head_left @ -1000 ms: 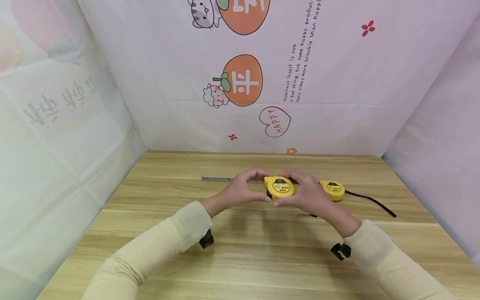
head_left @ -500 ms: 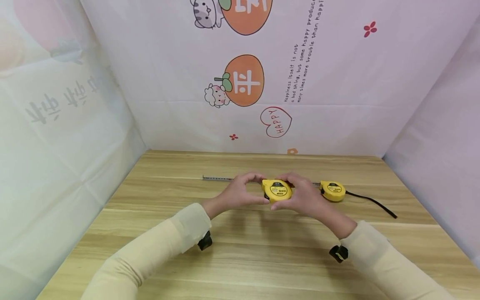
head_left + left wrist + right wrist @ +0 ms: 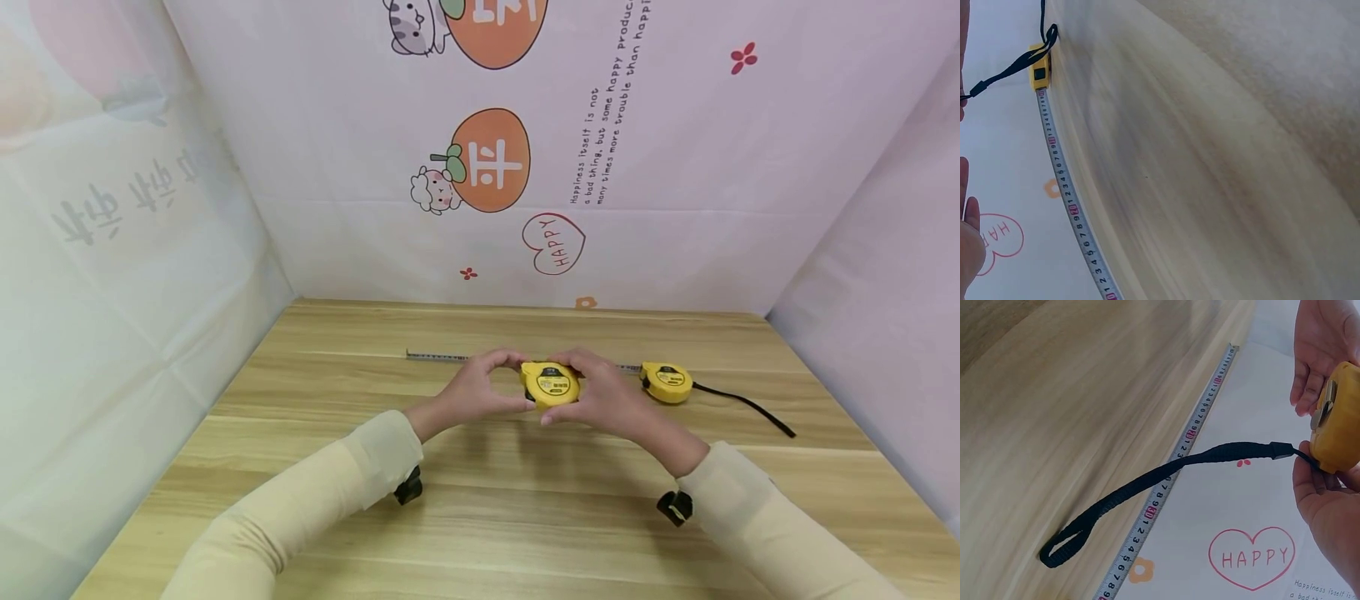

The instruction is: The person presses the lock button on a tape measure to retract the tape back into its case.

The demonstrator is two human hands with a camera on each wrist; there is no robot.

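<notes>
A yellow tape measure (image 3: 553, 385) is held above the table between both hands, label face up. My left hand (image 3: 480, 388) has its thumb and fingertips at the case's left end. Around the right end curl the thumb and fingers of my right hand (image 3: 611, 400). In the right wrist view a black wrist strap (image 3: 1129, 486) hangs from the case. Behind the hands lies a second yellow tape measure (image 3: 667, 382), its blade (image 3: 435, 357) drawn out leftward along the table. My hands cover part of that blade in the head view.
The wooden table (image 3: 465, 517) ends at the back against a white printed cloth (image 3: 360, 225). Cloth walls also stand at left and right. The second tape measure's black strap (image 3: 750, 406) trails toward the right. Small black wrist cameras hang below both cuffs.
Both hands and the held tape measure have shifted slightly left and nearer to me, uncovering blade beside the second tape measure. The second tape measure stays in place on the table.
</notes>
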